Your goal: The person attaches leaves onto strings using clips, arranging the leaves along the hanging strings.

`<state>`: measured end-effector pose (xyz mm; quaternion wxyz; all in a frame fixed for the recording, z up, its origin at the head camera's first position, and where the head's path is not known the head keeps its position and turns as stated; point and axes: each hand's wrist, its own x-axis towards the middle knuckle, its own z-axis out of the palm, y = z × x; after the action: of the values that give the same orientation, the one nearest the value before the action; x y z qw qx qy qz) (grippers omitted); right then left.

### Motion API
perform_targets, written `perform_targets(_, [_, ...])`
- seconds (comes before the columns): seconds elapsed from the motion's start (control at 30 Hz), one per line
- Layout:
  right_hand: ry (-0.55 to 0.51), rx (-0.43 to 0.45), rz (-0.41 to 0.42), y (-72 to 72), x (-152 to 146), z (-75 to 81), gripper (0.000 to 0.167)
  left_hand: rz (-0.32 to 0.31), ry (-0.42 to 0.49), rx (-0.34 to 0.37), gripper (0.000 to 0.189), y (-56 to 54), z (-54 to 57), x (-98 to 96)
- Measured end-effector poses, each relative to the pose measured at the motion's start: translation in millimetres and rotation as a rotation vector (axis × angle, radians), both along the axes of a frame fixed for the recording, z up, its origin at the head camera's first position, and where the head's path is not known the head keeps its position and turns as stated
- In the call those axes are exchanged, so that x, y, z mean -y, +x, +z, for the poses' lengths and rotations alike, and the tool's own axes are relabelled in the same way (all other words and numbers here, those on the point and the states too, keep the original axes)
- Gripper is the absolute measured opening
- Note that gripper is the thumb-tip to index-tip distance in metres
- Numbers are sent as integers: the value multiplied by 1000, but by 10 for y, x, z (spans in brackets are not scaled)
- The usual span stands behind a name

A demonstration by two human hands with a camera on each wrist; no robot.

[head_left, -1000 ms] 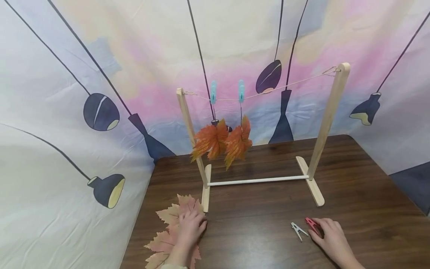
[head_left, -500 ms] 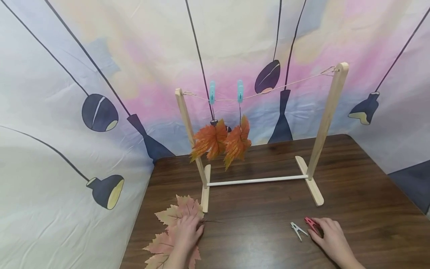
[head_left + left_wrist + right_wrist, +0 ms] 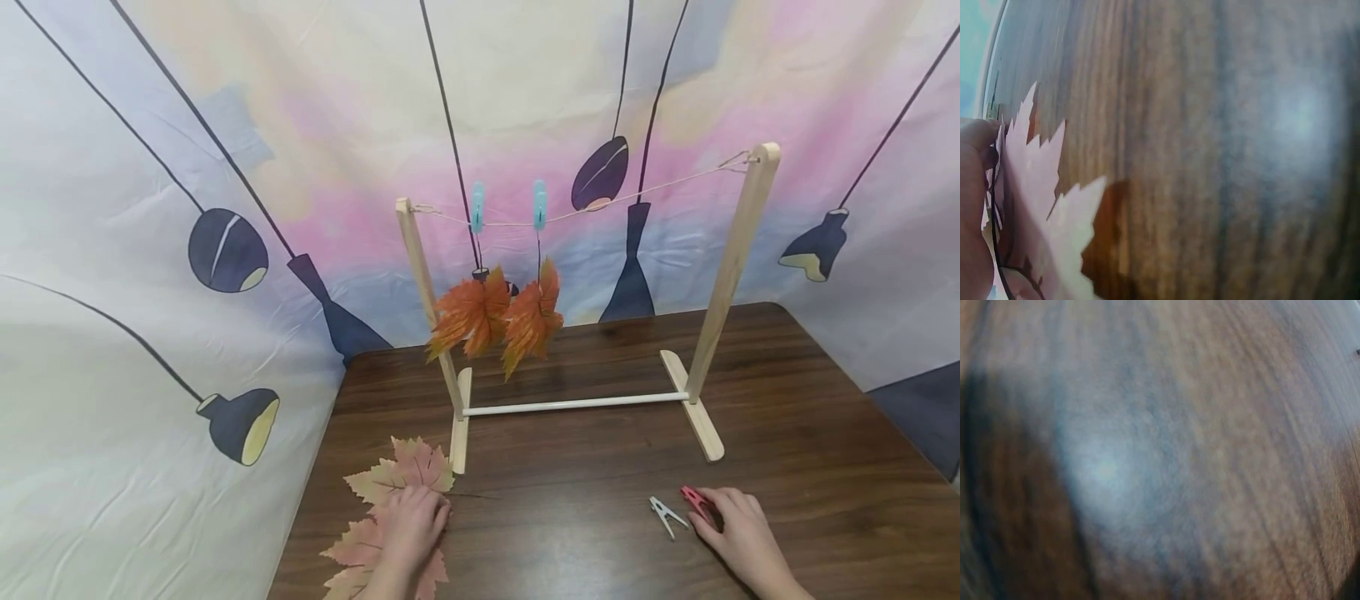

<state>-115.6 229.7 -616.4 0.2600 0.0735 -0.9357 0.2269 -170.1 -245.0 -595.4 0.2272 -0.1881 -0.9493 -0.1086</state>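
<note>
Pale pink-and-cream maple leaves (image 3: 411, 467) overlap on the table's left side, and a thin dark stem points right from the upper one. My left hand (image 3: 412, 525) lies over them, its bent fingers pinching a leaf; the fingertips are partly hidden. The left wrist view shows that hand at its left edge against a pink leaf (image 3: 1029, 181). At the right front, my right hand (image 3: 738, 529) holds a red clothespin (image 3: 694, 501) between thumb and fingers on the tabletop. Just left of it lies a white clothespin (image 3: 666, 517). Only blurred tabletop fills most of the right wrist view.
Behind the hands stands a wooden drying rack (image 3: 725, 292) with a string (image 3: 637, 194) across its top. Two light-blue clothespins (image 3: 477, 208) hold orange maple leaves (image 3: 474, 312) on the string's left part. A white rod (image 3: 577, 406) joins the feet.
My left hand has slid slightly toward me and left, uncovering more of the upper leaf and its stem. That leaf has shifted a little. The right hand stays at the red clothespin.
</note>
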Motion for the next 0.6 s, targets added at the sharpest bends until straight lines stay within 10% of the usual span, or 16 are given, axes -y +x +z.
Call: perform_targets(0.6, [0, 55, -30, 27, 15, 26, 37, -110, 78, 28, 12, -33, 163, -129])
